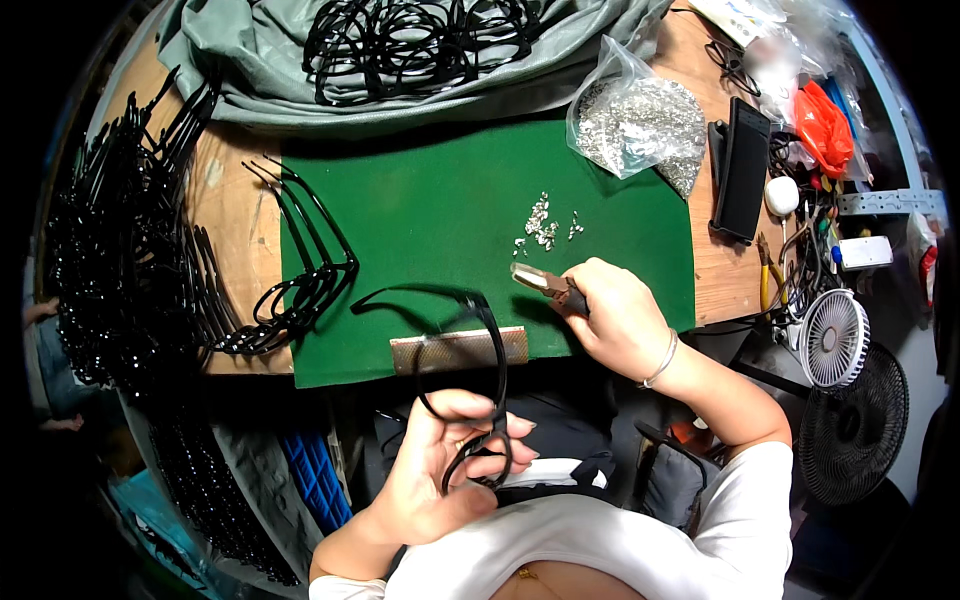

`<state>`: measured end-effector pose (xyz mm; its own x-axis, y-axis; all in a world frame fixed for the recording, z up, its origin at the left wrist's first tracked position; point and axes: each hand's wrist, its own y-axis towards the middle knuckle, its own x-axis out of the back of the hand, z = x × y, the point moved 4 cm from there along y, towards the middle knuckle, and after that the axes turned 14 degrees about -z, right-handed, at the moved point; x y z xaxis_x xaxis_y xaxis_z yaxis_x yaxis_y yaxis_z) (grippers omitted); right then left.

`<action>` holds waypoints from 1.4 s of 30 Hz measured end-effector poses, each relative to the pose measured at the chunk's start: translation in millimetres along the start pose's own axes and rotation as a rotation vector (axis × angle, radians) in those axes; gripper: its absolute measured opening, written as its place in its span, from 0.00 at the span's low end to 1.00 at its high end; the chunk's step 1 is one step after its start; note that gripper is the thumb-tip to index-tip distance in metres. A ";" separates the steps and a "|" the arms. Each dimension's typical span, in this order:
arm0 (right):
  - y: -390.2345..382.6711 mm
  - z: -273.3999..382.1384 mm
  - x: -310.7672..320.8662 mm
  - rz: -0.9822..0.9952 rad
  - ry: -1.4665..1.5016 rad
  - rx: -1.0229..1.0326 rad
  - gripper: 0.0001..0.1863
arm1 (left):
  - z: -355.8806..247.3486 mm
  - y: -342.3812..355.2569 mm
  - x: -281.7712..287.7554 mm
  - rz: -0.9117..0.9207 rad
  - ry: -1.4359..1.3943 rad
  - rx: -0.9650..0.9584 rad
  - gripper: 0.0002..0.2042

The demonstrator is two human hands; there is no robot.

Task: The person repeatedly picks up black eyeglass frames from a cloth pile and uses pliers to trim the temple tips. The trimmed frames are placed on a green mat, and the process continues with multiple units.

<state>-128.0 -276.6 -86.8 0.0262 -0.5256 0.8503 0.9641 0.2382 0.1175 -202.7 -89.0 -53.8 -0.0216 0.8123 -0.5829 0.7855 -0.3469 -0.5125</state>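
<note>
My left hand [440,460] grips a black eyeglass frame [497,350] near the table's front edge, one temple arm reaching up over the green mat [420,200]. In my right hand [620,315] is a pair of pliers [545,283], its jaws pointing left over the mat; whether they hold anything is too small to tell. Just beyond the jaws lies a loose pile of small silvery metal pieces [540,225]. A textured metal plate [460,350] sits at the mat's front edge, partly behind the eyeglass frame.
Black eyeglass frames [310,285] stand stacked on the left, beside a large heap of them [120,250]. More frames lie on grey cloth [250,90] at the back. A clear bag [640,110] holds silvery pieces. A phone [742,170], yellow-handled pliers [767,275] and a fan [834,340] are right.
</note>
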 end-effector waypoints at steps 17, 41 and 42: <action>-10.4 60.5 0.0 -0.044 1.250 -0.612 0.07 | 16.5 17.1 -18.3 -0.191 0.358 -0.496 0.24; 8.1 78.0 28.5 0.899 0.617 -0.121 0.22 | -26.0 -22.4 10.8 -0.007 -0.065 0.035 0.20; 9.9 79.5 28.6 0.841 0.614 -0.073 0.23 | -25.0 -24.2 13.2 0.002 -0.082 0.025 0.20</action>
<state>-138.7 -224.3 -20.5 0.8067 -0.5428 0.2338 0.5856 0.6807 -0.4401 -206.6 -58.2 -33.3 -0.0710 0.7708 -0.6331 0.7700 -0.3611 -0.5260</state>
